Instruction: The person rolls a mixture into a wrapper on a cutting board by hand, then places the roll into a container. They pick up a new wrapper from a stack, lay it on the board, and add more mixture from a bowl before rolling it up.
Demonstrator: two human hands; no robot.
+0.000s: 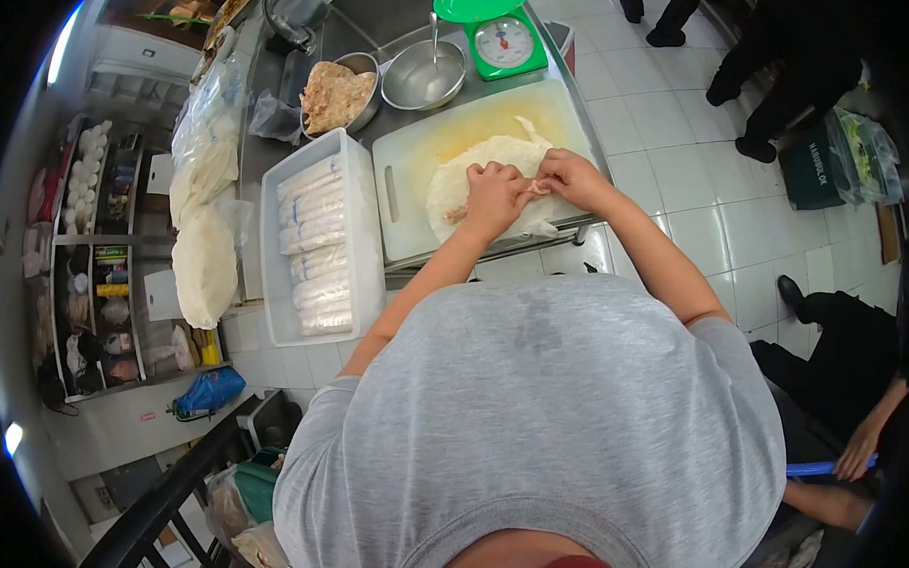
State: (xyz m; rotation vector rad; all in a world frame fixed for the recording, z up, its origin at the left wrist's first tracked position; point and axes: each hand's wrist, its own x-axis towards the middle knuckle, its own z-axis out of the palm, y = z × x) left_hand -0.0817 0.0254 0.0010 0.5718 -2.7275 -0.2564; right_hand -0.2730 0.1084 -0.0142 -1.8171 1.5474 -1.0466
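Note:
A pale, thin round wrapper (pixel 468 171) lies on a white cutting board (pixel 402 222). Across it runs a strip of pinkish meat filling (pixel 455 215), partly hidden beneath my left hand (pixel 495 198). The fingers of that hand are curled down over the filling, thumb toward its right end. At that end my right hand (pixel 572 180) pinches the filling, its fingertips close to those of my left. Beyond the board, a metal bowl (pixel 366 65) holds a mound of minced meat mixture (pixel 335 95).
Left of the board stands a white plastic tub (pixel 371 251) of wrapped rolls (pixel 317 219). A metal bowl (pixel 411 82) with a spoon and a green scale (pixel 505 45) stand behind the board. Plastic-bagged wrappers (pixel 203 265) lie far left. Other people stand and sit at right.

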